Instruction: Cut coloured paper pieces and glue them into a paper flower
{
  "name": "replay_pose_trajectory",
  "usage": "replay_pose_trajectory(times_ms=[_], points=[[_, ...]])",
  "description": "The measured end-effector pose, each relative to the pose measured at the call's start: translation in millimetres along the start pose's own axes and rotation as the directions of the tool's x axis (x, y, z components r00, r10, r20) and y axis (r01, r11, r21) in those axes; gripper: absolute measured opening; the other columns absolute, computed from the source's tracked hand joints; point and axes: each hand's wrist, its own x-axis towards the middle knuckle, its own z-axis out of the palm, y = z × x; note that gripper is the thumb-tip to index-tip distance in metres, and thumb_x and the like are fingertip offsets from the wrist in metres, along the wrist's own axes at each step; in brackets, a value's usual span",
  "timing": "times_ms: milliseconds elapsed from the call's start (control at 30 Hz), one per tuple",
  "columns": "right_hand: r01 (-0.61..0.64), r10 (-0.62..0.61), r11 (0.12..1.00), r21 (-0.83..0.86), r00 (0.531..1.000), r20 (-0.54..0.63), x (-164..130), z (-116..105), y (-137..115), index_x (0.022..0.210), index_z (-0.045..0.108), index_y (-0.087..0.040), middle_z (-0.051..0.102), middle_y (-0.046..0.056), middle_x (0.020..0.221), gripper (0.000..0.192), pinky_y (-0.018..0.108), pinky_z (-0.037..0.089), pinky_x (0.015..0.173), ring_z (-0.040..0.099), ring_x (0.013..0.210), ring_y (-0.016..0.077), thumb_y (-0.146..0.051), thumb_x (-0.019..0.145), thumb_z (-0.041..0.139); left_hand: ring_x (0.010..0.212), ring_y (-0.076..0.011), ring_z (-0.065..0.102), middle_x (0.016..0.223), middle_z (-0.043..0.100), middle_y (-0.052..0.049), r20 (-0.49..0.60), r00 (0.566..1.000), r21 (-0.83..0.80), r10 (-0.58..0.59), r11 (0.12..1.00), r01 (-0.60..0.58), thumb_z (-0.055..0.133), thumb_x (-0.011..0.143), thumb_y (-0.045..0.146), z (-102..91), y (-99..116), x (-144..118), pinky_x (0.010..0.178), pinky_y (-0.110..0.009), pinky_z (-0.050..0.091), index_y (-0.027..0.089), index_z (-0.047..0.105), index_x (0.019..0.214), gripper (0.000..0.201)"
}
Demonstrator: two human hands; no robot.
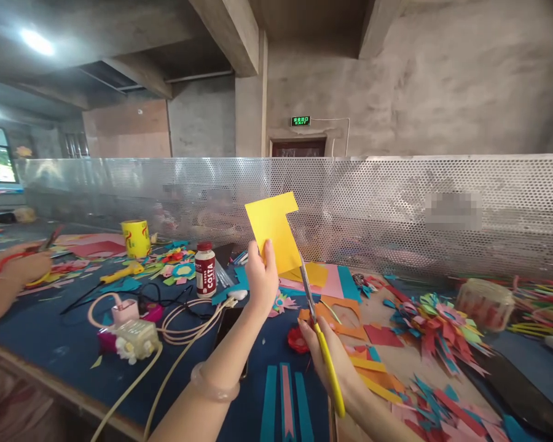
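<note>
From where I stand, the yellow sheet [273, 230] is up in the air above the blue table [50, 331], standing nearly upright and tipped a little, its long axis running from upper left to lower right. A square notch is missing from its right side, leaving a tab that juts out at the top corner. The left hand [263, 276] is the nearer one: it pinches the sheet low down, thumb in front, the rest of the fingers mostly tucked out of sight. The right hand [329, 356] is closed round the yellow-handled scissors [323, 359], whose long axis slants up and leftward to the sheet's lower right edge. So the sheet lies directly above the left hand, and up and to the left of the right one, with only the blades spanning that gap. The tips seem to meet the paper by its bottom corner, though from here I can't tell whether they bite into it or merely overlap it.

Below, between the two forearms, blue strips [268, 402] lie side by side, the middle one topped with pink. A red paper flower [297, 339] sits just beside the right hand.
</note>
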Motion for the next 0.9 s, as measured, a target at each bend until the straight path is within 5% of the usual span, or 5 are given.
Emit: replay_pose_trajectory(times_ms=[267,900], points=[[0.035,-0.032,0.999,0.037,0.996,-0.078,5.2,3.7,13.0,0.072,0.039,-0.020,0.045,-0.003,0.065,0.033,0.023,0.033,0.055,0.042,0.060,0.0117,-0.052,0.081,0.039,0.061,-0.0109,0.051,0.068,0.053,0.000,0.082,0.997,-0.050,0.007,0.999,-0.003,0.042,0.087,0.033,6.2,0.4,-7.6,0.055,-0.021,0.037,0.019,0.042,0.077,0.018],[-0.070,0.073,0.993,0.093,0.997,-0.038,6.1,-0.8,8.9,0.070,0.037,-0.021,0.039,-0.006,0.057,0.030,0.019,0.028,0.044,0.033,0.049,0.0081,-0.048,0.081,0.037,0.059,-0.0100,0.048,0.068,0.052,0.000,0.147,0.989,-0.056,-0.028,0.998,0.036,0.041,0.088,0.034,11.9,2.4,-15.8,0.054,-0.021,0.036,0.020,0.042,0.079,0.017]])
